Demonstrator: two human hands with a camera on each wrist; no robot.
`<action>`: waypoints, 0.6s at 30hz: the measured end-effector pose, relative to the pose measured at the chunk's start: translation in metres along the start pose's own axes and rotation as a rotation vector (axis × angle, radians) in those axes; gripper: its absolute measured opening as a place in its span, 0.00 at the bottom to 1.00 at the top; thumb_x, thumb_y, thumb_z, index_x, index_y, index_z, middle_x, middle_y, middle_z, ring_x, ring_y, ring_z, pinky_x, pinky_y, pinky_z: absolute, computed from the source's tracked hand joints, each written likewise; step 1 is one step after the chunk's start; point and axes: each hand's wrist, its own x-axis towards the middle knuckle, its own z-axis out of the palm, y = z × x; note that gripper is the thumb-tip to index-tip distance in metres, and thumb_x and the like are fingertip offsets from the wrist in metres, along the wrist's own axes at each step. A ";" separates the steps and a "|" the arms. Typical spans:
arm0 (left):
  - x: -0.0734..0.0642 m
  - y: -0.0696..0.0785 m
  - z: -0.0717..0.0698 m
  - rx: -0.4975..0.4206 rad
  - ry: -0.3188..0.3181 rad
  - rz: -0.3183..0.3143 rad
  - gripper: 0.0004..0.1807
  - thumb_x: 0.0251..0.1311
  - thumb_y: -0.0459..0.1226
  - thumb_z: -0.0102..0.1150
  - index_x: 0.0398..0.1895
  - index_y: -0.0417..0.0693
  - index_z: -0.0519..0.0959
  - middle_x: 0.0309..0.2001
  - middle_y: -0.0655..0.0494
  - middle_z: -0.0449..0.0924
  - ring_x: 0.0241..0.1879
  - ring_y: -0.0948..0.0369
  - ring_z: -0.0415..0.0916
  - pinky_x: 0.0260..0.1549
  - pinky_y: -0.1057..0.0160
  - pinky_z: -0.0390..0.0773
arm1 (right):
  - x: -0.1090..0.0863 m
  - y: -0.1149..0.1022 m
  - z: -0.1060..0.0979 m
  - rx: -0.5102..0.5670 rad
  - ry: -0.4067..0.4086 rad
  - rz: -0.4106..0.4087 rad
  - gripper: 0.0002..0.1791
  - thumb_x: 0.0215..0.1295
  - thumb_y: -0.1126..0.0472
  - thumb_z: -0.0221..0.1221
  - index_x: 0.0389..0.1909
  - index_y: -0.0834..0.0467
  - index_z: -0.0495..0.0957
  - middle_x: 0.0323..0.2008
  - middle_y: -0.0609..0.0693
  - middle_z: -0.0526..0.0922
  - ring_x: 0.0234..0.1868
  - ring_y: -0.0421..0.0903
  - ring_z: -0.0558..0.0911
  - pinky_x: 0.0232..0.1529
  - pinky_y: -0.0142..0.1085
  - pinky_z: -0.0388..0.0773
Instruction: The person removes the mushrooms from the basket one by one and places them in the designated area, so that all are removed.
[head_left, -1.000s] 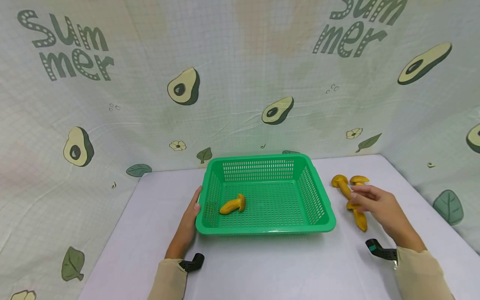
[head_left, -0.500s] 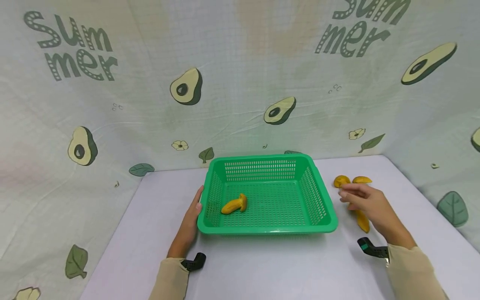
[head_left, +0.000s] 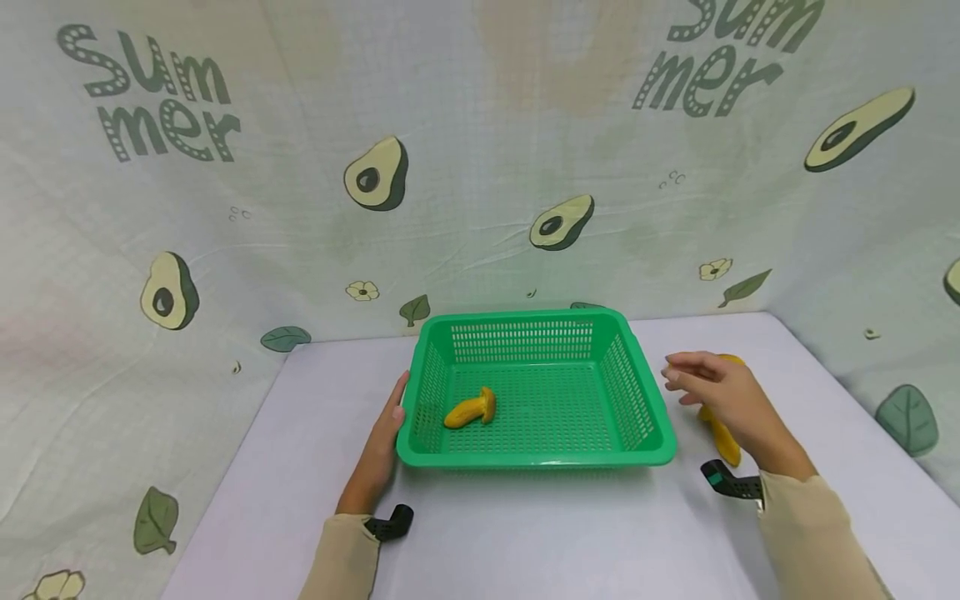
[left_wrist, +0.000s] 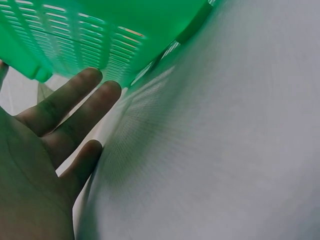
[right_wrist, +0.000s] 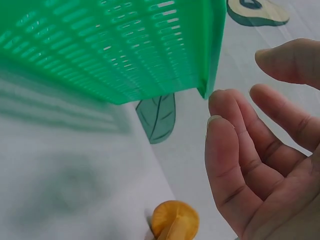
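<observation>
A green plastic basket (head_left: pixel 540 458) with slotted walls stands mid-table. One yellow mushroom (head_left: pixel 469 410) lies inside it, at the left. Along the basket's left side rests my left hand (head_left: pixel 377 450), its fingers extended against the slotted wall in the left wrist view. My right hand (head_left: pixel 731 404) hovers just right of the basket, fingers loosely bent, thumb apart, nothing between them. Below it a yellow mushroom (head_left: pixel 724 442) lies on the table, partly covered. Behind the hand a strip of another mushroom (head_left: pixel 732 358) shows. The right wrist view has a mushroom cap (right_wrist: pixel 175 217) at its bottom edge.
The table (head_left: pixel 525 533) has a white cover. Behind it and at both sides hangs a pale cloth (head_left: pixel 465 167) printed with avocados, leaves and lettering. Each wrist wears a black camera mount, such as the right one (head_left: pixel 731 482).
My right hand has moved left and slightly up, from over the mushrooms toward the basket's right rim. My left hand and the basket stay in place, while the head view shifts slightly.
</observation>
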 end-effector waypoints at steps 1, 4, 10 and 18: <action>0.000 -0.001 0.000 0.001 0.003 0.007 0.29 0.80 0.49 0.24 0.82 0.64 0.46 0.79 0.65 0.43 0.78 0.59 0.37 0.71 0.37 0.37 | 0.001 -0.002 0.000 -0.014 -0.005 0.002 0.28 0.72 0.46 0.59 0.62 0.62 0.75 0.54 0.55 0.82 0.44 0.43 0.84 0.42 0.35 0.82; -0.001 -0.002 0.000 0.001 0.007 0.027 0.29 0.81 0.48 0.22 0.82 0.61 0.46 0.80 0.65 0.43 0.78 0.59 0.37 0.71 0.37 0.37 | 0.004 -0.011 -0.001 -0.054 -0.020 0.020 0.30 0.71 0.42 0.58 0.64 0.59 0.74 0.54 0.54 0.82 0.43 0.45 0.84 0.43 0.35 0.82; -0.001 0.001 -0.001 0.019 0.019 0.030 0.29 0.81 0.49 0.26 0.82 0.64 0.47 0.79 0.64 0.44 0.78 0.58 0.38 0.72 0.38 0.39 | 0.017 -0.026 0.000 -0.049 -0.046 -0.012 0.28 0.72 0.44 0.58 0.62 0.61 0.75 0.53 0.58 0.82 0.44 0.44 0.84 0.42 0.37 0.83; 0.000 0.004 0.001 0.059 0.020 0.014 0.30 0.80 0.51 0.28 0.82 0.61 0.45 0.80 0.64 0.43 0.78 0.59 0.38 0.73 0.42 0.40 | 0.032 -0.048 0.004 -0.039 -0.122 -0.045 0.30 0.71 0.46 0.60 0.64 0.62 0.73 0.53 0.62 0.81 0.46 0.48 0.84 0.42 0.38 0.83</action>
